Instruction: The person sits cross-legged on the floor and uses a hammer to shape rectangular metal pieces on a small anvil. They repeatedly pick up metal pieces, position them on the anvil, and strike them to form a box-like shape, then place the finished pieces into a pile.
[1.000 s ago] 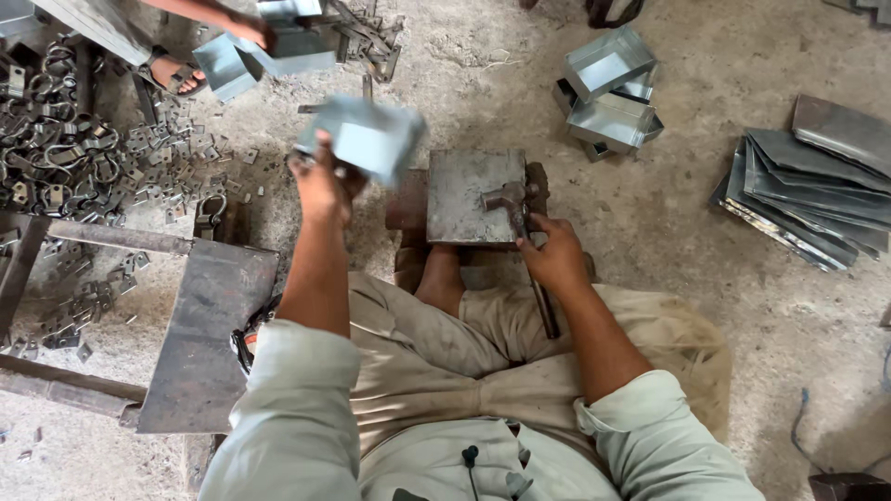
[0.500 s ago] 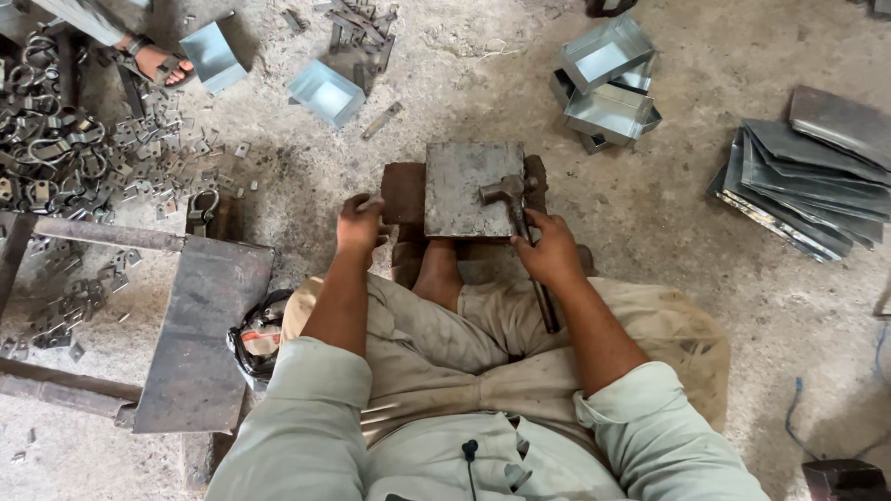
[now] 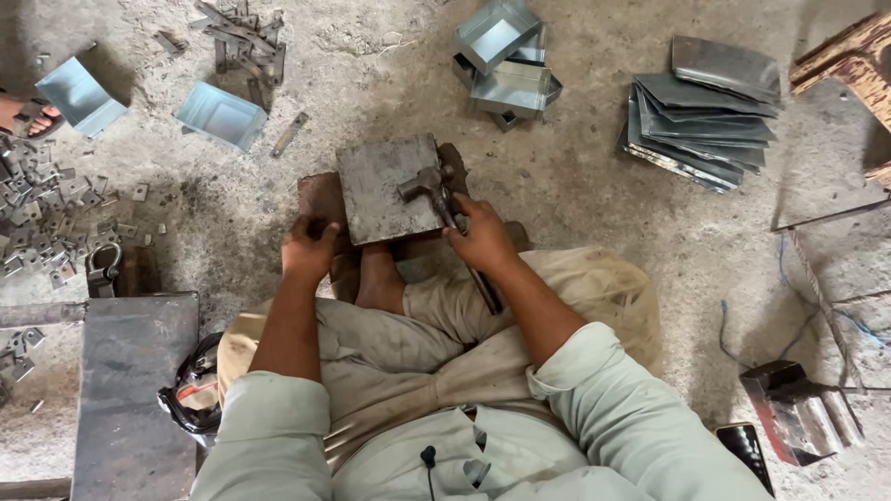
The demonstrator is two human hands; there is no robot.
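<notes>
I sit on the floor in front of a square steel block (image 3: 380, 190). My right hand (image 3: 483, 239) grips the handle of a hammer (image 3: 429, 186), whose head rests on the block. My left hand (image 3: 309, 250) is at the block's near left corner, fingers curled against its edge and the brown piece beneath. My bare foot (image 3: 379, 283) lies just under the block. A folded metal box (image 3: 221, 115) lies on the ground to the far left.
Another folded box (image 3: 82, 96) lies by someone's sandalled foot (image 3: 23, 116) at far left. Stacked metal trays (image 3: 506, 65) sit ahead, flat sheets (image 3: 710, 116) at right, small brackets (image 3: 51, 209) at left, a steel bench (image 3: 130, 390) beside me.
My left hand tossed the folded metal box away to the far left, then came back down to the block's left corner. The right hand stayed on the hammer.
</notes>
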